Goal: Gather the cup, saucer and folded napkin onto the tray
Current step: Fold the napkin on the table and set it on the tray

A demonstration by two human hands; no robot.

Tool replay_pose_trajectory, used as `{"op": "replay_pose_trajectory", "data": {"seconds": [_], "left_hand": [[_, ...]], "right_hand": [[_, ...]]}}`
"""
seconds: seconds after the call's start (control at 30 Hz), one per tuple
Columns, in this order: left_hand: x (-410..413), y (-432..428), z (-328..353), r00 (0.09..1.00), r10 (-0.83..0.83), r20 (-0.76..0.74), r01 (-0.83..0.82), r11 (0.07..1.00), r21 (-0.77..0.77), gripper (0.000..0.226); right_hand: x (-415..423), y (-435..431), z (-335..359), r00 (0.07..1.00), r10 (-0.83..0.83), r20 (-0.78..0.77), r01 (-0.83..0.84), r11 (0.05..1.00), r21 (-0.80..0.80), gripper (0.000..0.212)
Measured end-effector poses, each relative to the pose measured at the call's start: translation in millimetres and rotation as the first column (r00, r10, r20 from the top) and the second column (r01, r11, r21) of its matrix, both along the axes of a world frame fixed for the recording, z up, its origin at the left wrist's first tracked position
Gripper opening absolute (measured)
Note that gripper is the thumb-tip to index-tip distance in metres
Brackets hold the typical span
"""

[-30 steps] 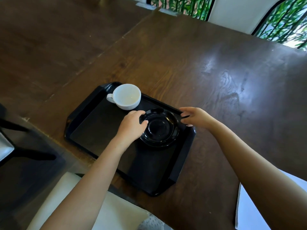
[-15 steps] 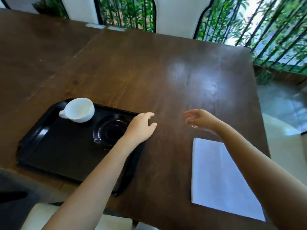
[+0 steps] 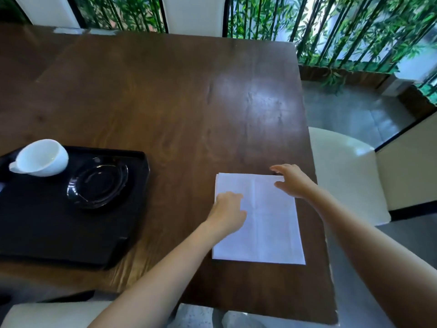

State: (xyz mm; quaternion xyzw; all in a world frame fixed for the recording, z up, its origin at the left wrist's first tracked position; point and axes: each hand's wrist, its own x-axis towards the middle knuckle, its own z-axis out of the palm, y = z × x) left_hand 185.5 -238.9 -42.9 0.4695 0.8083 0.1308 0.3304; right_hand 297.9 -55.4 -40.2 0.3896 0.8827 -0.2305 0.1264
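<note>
A white folded napkin point(image 3: 264, 223) lies flat on the wooden table near its right edge. My left hand point(image 3: 228, 210) rests on the napkin's left side, fingers curled loosely. At the napkin's far right corner my right hand point(image 3: 292, 182) hovers with fingers spread. Neither hand has lifted it. To the left sits a black tray point(image 3: 30, 223). On it stand a white cup point(image 3: 41, 158) at the far side and a black saucer point(image 3: 98, 182) beside it.
The dark wooden table point(image 3: 165, 102) ends just right of the napkin. A white chair point(image 3: 350, 171) stands past that edge, and another chair seat point(image 3: 47, 314) is at the near left. Bamboo plants line the windows behind.
My view has swung right, away from the tray. Both hands left the saucer and moved right onto the napkin, which has come fully into view.
</note>
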Motion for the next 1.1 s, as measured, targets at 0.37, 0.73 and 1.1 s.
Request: {"op": "replay_pose_trajectory", "data": {"seconds": [0.37,0.73,1.1], "left_hand": [[17.2,-2.5,-38.7,0.990,-0.014,-0.142,0.027,0.996,0.090,0.044],[13.6,1.2,-27.6,0.924,-0.188,-0.333,0.260,0.948,0.185,0.041],[66.8,-117.4,-28.1,0.811,-0.252,-0.529,0.423,0.876,0.231,0.028]], "right_hand": [[58.8,-25.2,-28.9,0.984,0.093,-0.153,-0.053,0.967,0.248,0.046],[124.1,-85.0,-38.5,0.994,0.088,-0.066,-0.065,0.955,0.288,0.038],[137.4,-126.1,-33.3,0.986,0.162,0.044,-0.168,0.930,0.326,0.046]]}}
